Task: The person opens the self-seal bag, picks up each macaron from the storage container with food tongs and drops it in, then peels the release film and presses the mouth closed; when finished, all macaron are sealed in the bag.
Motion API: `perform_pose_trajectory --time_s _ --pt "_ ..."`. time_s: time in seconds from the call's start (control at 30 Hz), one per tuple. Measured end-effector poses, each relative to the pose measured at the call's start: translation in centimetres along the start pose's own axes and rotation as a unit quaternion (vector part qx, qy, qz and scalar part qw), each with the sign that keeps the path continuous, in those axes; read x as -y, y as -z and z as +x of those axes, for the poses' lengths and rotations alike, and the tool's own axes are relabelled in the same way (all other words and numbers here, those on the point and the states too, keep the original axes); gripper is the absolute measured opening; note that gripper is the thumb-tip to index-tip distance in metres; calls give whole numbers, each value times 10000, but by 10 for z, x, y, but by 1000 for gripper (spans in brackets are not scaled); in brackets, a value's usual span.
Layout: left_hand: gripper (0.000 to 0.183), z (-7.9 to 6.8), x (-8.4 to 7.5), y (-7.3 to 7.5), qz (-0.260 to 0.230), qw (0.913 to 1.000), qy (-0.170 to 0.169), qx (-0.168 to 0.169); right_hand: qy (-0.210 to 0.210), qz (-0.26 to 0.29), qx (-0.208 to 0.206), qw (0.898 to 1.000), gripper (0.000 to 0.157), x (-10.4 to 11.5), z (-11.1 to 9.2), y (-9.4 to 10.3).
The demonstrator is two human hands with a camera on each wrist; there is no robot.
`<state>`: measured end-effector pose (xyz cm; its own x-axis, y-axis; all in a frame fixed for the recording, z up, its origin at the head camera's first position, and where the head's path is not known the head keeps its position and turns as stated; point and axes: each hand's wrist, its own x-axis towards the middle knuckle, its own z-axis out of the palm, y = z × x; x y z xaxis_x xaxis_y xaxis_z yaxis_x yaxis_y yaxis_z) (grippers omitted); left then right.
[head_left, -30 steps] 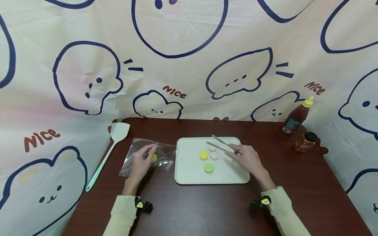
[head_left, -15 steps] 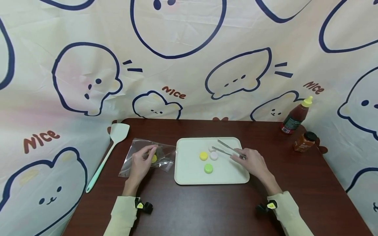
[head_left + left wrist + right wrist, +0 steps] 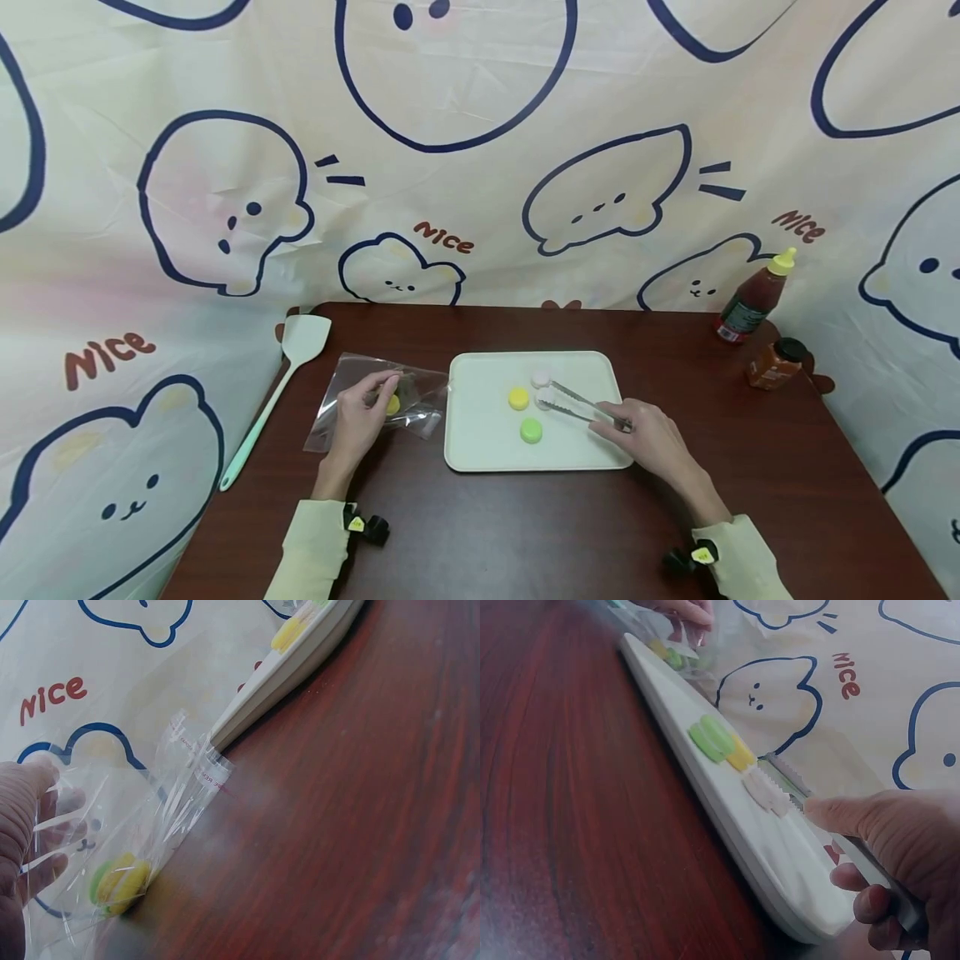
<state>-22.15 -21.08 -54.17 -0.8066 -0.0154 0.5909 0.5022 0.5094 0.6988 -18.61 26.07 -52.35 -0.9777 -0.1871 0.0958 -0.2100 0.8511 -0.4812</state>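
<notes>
My left hand [image 3: 360,417] pinches a clear plastic bag [image 3: 431,387]. In the left wrist view, a yellow macaron [image 3: 124,885] and a green one lie inside that bag. Metal tongs [image 3: 581,402] are held in my right hand [image 3: 652,437], their arms spread apart over the white tray [image 3: 472,450]. The tong tips are at a pale macaron [image 3: 541,400]; whether they touch it I cannot tell. Another pale macaron [image 3: 540,379] sits just behind. Also on the tray are a yellow macaron [image 3: 518,398] and a green macaron [image 3: 531,431].
A spatula [image 3: 277,400] with a pale green handle lies along the table's left edge. At the back right stand a red sauce bottle [image 3: 750,302] with a yellow cap and a small black-lidded jar [image 3: 776,364]. Patterned cloth [image 3: 480,208] hangs behind the brown table [image 3: 480,533].
My right hand has drawn the tongs right and toward me, bringing the tips from behind the pale macarons down to the nearer one. The left hand keeps its place on the bag.
</notes>
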Motion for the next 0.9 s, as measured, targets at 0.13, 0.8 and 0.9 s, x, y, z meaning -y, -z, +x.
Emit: perform_pose_trajectory --time_s 0.13,0.8,0.9 --pt "13 0 0 0 -17 10000 55 19 97 -124 -52 9999 47 0 -2 -2" --pt "14 0 -1 -1 -44 9999 78 84 70 -189 190 9996 43 -1 -1 -3" --pt "15 0 -1 -1 -33 9999 87 102 73 -188 192 9996 42 -1 -2 -3"
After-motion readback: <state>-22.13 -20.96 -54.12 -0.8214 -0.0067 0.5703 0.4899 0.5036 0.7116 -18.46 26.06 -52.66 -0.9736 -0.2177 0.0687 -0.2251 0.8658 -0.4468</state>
